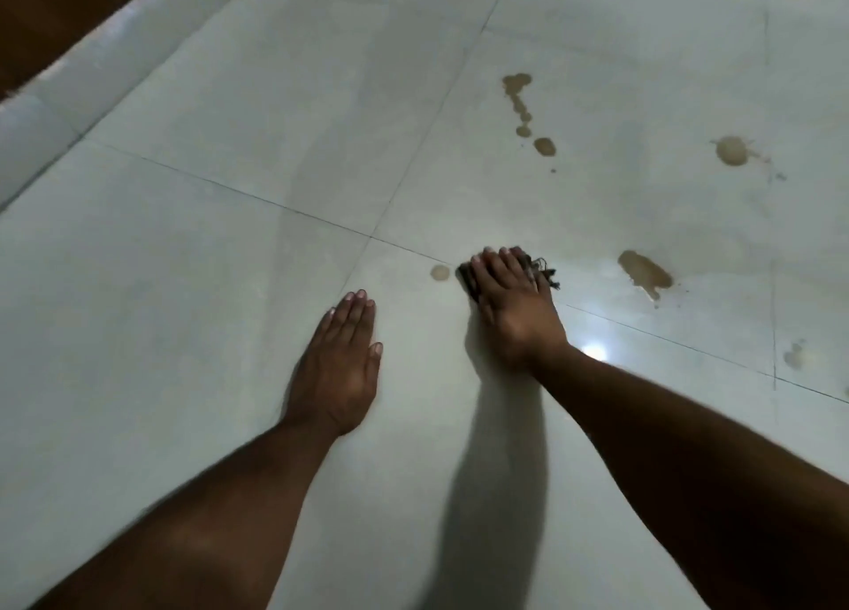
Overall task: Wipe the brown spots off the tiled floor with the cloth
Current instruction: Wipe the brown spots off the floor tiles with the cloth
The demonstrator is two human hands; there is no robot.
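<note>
Right now the right hand (510, 306) lay flat on a dark cloth (533, 267), fingers (494, 265) straight and close together, pressing it to the tiled floor (183, 251). Frayed cloth threads stuck out past the fingertips on the right side. The cloth sat right on a grout line, near where four tiles met. Left hand (337, 366) was flat on the bare tile, palm down, fingers (353, 308) straight and pressed together, holding nothing, apart from the cloth. A small round brown spot (440, 273) sat just beside the cloth's left edge. A bigger elongated brown smear (645, 273) lay to the right, well apart. Farther off, a trail of brown drops (523, 104) and a round splotch (731, 150). A faint mark (794, 357) sat at the right edge. A pale ledge (92, 81) ran along the upper left.
</note>
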